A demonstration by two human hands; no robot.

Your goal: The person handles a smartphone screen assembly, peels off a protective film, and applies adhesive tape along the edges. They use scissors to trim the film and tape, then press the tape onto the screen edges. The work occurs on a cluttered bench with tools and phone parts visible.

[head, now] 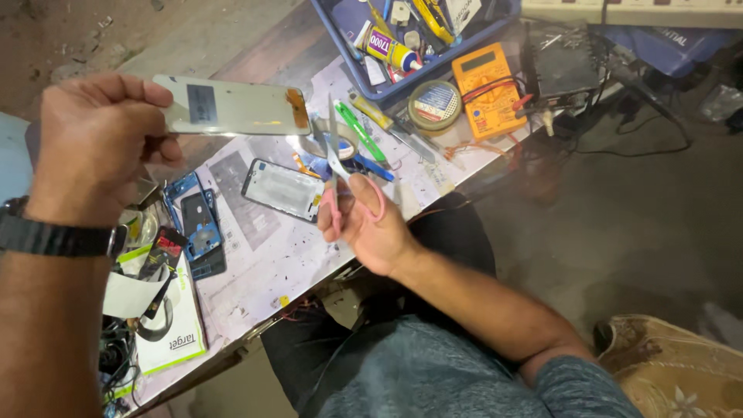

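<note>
My left hand (97, 147) holds a flat phone screen panel (232, 108) by its left end, raised over the workbench; an orange flex strip shows at the panel's right end. My right hand (368, 220) grips pink-handled scissors (337, 166), blades slightly apart and pointing up at the panel's right edge. A black watch is on my left wrist.
On the paper-covered workbench (263, 263) lie a phone frame with screen (282, 190), a blue phone housing (193, 220), an orange multimeter (487, 89), a round tin (435, 104), tools, and a blue tray (402, 39) of supplies. Cables lie right.
</note>
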